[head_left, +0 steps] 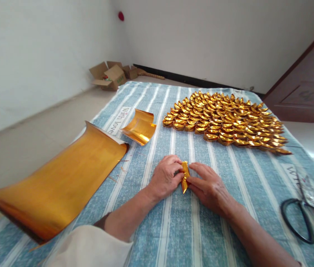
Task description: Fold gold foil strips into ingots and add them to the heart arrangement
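A narrow folded strip of gold foil paper (185, 175) lies between my hands at the near middle of the table. My left hand (168, 173) grips its left edge, with the fingers bent and the thumb pressed against the foil. On the other side my right hand (205, 182) touches the strip with its thumb and fingertips, the other fingers stretched out. Farther back on the right stand many folded gold paper ingots (226, 120) in close rows. Two curled pieces of gold foil paper (140, 128) rest beyond my left hand.
A large gold foil sheet (59, 178) with curled ends covers the table's left side. Black-handled scissors (303, 207) lie at the right edge. The table wears a blue-and-white striped cloth (148, 226). Open cardboard boxes (113, 76) sit on the floor by the wall.
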`<state>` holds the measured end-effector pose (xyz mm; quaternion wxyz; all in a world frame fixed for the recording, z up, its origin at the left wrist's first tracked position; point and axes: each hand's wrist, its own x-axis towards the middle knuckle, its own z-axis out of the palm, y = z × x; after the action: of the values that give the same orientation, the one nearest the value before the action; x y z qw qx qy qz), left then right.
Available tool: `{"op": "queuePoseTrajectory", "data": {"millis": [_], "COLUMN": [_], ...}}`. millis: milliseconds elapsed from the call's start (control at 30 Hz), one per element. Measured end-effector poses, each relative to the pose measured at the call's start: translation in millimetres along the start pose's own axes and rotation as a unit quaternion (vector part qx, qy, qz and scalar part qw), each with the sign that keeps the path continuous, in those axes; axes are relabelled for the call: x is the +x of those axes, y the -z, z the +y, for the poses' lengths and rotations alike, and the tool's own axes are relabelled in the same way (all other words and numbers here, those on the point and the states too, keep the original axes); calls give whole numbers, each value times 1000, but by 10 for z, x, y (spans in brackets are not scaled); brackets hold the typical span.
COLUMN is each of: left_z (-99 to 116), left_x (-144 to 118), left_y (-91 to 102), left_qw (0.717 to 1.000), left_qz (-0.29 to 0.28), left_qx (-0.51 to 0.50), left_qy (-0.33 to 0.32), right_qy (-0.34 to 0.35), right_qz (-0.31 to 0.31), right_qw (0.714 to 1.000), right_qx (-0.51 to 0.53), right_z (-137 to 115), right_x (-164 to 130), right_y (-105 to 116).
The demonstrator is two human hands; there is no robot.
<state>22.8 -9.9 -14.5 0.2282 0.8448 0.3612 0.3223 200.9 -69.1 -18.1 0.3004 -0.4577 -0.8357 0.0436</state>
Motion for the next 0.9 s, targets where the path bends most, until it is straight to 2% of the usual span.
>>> {"op": "queuePoseTrajectory", "data": {"millis": [267, 600, 900], "left_z": [-2, -40, -54], "left_x": [0, 50, 50], "left_y": [-15, 77, 85], "left_qw": [999, 997, 997], "left_qz": [-7, -66, -68], "left_qx": [-15, -26, -29], "left_qy": [33, 33, 28], "right_qy": [-31, -91, -148], "right_qz": [36, 30, 32], "right_qw": [998, 993, 986], "right_qx": [45, 64, 73], "right_z": [21, 41, 27], "right_x": [-27, 22, 69], "right_y": [-50, -131, -185]}}
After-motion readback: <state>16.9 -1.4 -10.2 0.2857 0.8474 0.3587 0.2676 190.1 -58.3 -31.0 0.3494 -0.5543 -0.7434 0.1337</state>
